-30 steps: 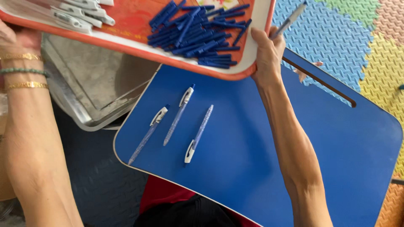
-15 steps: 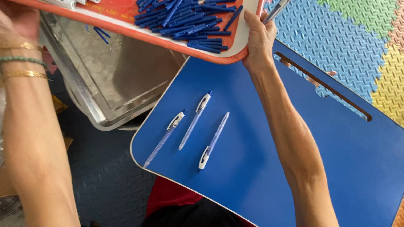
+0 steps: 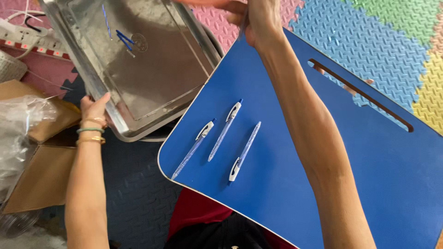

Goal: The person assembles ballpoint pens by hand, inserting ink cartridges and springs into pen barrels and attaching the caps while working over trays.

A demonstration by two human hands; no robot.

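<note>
My hands at a metal tray, three pens on the blue lap desk.

Nearest me, the blue lap desk (image 3: 323, 184) carries three pens: the left pen (image 3: 194, 148), the middle pen (image 3: 225, 129) and the right pen (image 3: 244, 152), lying side by side and apart, slanted the same way. My left hand (image 3: 94, 110) is closed on the near rim of the metal tray (image 3: 152, 78), bangles at the wrist. A few small blue pieces (image 3: 122, 39) lie in the tray's far part. Farthest off, my right hand (image 3: 258, 18) is at the top edge; fingers curled, but I cannot tell what they grip. Cardboard box (image 3: 37, 175) sits left.
</note>
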